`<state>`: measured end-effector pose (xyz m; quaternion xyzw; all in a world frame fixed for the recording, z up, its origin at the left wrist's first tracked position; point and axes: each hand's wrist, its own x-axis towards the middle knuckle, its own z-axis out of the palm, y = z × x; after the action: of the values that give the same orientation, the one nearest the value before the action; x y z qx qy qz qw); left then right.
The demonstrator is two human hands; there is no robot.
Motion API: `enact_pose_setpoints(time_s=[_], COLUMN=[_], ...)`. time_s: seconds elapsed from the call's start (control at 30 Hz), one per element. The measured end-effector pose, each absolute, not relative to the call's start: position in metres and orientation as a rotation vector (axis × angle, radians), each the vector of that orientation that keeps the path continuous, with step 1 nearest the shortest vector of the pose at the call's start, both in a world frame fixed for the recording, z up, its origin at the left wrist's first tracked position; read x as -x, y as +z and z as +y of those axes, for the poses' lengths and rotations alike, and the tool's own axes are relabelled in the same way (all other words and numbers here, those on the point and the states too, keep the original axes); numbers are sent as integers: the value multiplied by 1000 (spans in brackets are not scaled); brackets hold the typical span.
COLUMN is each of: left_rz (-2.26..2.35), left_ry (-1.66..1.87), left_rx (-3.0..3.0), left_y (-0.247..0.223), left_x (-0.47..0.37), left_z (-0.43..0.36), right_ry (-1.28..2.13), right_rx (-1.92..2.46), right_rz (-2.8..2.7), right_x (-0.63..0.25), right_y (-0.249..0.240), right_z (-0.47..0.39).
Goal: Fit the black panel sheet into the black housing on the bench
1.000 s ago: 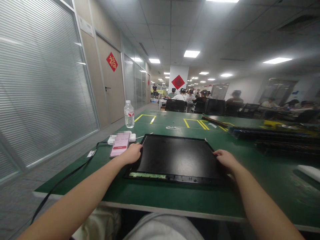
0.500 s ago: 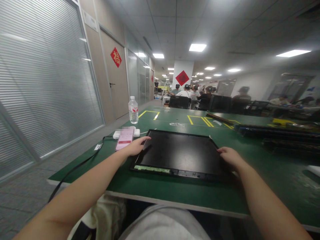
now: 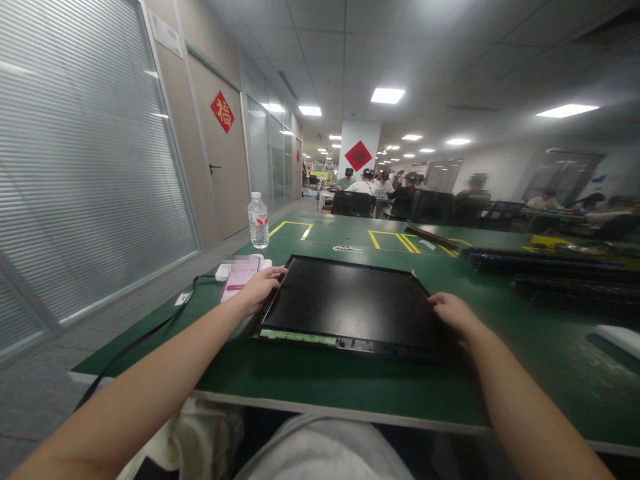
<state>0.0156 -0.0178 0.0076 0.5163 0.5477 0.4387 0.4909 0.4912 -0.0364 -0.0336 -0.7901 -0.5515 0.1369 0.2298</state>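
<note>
A black LCD screen panel (image 3: pixel 350 293) lies in front of me on the green table (image 3: pixel 320 387), with a strip of green circuit board (image 3: pixel 299 337) along its near left edge. My left hand (image 3: pixel 259 289) is at the panel's far left edge, fingers along the rim and its underside hidden. At the right edge my right hand (image 3: pixel 453 312) grips the rim, thumb and fingers closed on it. Beside my left hand lies a phone (image 3: pixel 241 277) with a pink screen, partly covered by my wrist.
A water bottle (image 3: pixel 259 221) stands at the table's left edge. A black cable (image 3: pixel 145 337) runs off the left side. Dark long parts (image 3: pixel 545 260) are piled to the right, near a white object (image 3: pixel 620 341). Yellow tape (image 3: pixel 393 235) marks the far table; people sit beyond.
The whole view has shifted slightly left. My left hand's fingers have drawn back from over the panel's face to its left rim. My right hand keeps its place on the right edge.
</note>
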Motion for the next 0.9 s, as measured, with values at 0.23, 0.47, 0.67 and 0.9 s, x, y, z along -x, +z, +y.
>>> enact_pose_setpoints(time_s=[0.23,0.47,0.67,0.9], left_rz=[1240,1107,1071,1124], left_ry=[1117,1197,1128,1066], left_rx=[-1022,-879,-915,-1006], left_y=[7,0,-3,-5], left_x=[-16,-15,-11,-10], left_z=[-13,-12,-11,-9], right_ry=[355,389,407,422], right_rx=[2180,2194,2160,2108], right_rz=[-1505,-1503,-1494,-1481], right_x=[-491,-491,-496,-502], right_y=[-35,-35,-40,-45], right_z=[-36,-36,-34,-31])
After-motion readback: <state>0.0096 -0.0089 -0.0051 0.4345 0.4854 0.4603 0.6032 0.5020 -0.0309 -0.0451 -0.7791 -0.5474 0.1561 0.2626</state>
